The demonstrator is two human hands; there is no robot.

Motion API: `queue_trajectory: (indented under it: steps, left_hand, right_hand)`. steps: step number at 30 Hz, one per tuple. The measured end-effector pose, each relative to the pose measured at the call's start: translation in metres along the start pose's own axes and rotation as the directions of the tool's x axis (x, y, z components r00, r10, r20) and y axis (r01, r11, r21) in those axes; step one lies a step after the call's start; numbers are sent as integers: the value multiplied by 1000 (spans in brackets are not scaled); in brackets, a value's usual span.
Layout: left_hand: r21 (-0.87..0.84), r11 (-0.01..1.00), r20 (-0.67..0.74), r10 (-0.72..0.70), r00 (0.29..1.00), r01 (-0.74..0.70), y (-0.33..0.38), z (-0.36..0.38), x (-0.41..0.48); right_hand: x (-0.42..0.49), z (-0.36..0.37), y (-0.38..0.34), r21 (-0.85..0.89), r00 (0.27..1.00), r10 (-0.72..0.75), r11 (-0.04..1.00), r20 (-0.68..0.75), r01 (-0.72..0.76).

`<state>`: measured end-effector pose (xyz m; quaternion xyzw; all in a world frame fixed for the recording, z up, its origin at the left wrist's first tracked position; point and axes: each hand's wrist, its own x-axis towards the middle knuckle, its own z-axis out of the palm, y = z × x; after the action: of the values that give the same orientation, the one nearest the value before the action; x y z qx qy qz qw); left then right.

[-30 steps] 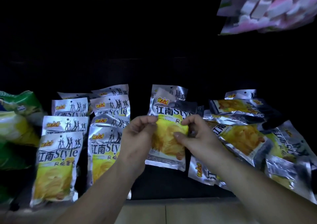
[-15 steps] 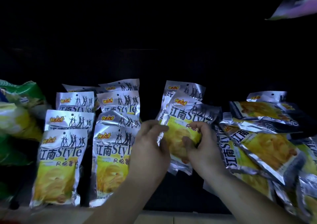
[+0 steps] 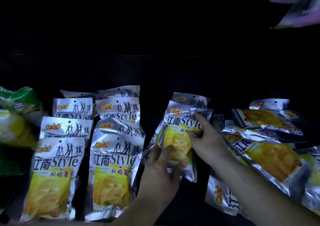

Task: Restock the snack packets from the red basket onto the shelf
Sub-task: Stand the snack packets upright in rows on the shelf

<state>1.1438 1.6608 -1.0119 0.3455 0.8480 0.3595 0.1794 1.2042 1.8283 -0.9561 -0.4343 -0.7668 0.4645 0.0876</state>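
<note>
The dark shelf [image 3: 152, 115] looked well stocked. Two neat rows of packets [image 3: 110, 165] stood overlapping at the left, and a loose heap [image 3: 270, 158] lay tumbled at the right, seemingly yet to be straightened. Between them a third row had barely begun. One packet [image 3: 180, 135] was held upright there, the left hand [image 3: 161, 170] gripping its lower edge and the right hand [image 3: 209, 139] pinching its right side. The red basket was out of sight.

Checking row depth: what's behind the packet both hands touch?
Another silver foil packet, only its top strip showing above the silver-and-yellow chip packet; the rest covered, beyond is dark.
</note>
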Motion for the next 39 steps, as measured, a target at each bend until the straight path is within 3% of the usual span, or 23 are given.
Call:
queue_trajectory:
  steps: [3, 8, 13, 17, 24, 28, 31, 36, 39]
  left_hand:
    - [-17, 999, -11, -40, 999, 40, -6, 5, -1]
    - [6, 999, 1, -49, 999, 49, -15, 11, -4]
    - [-4, 1000, 105, -23, 994, 24, -9, 23, 7]
    - [-90, 996, 175, 22, 984, -6, -6, 27, 11]
    - [-107, 992, 125, -46, 991, 60, -6, 9, 21]
    - [0, 999, 14, -54, 998, 54, 10, -19, 49]
    - [-100, 988, 4, -121, 993, 121, 15, -34, 92]
    - [-280, 925, 155, -221, 963, 257, 28, -25, 120]
    - [-319, 892, 83, -311, 947, 321, 24, -27, 129]
  right_hand:
    - [3, 5, -4, 135, 997, 56, 989, 60, -64]
    - [12, 20, -6, 235, 996, 77, 968, 36, -83]
    - [18, 10, -14, 232, 999, -44, 972, 16, 39]
    - [20, -9, -12, 126, 982, -184, 976, 40, 178]
    - [3, -5, 0, -321, 989, -149, 938, -22, 134]
    - [0, -3, 16, -377, 995, -100, 921, 8, 95]
    - [-1, -7, 24, -408, 986, -164, 898, 35, 164]
    - [1, -10, 25, -423, 983, -163, 887, 86, 184]
    - [0, -13, 28, -396, 978, -176, 895, 109, 206]
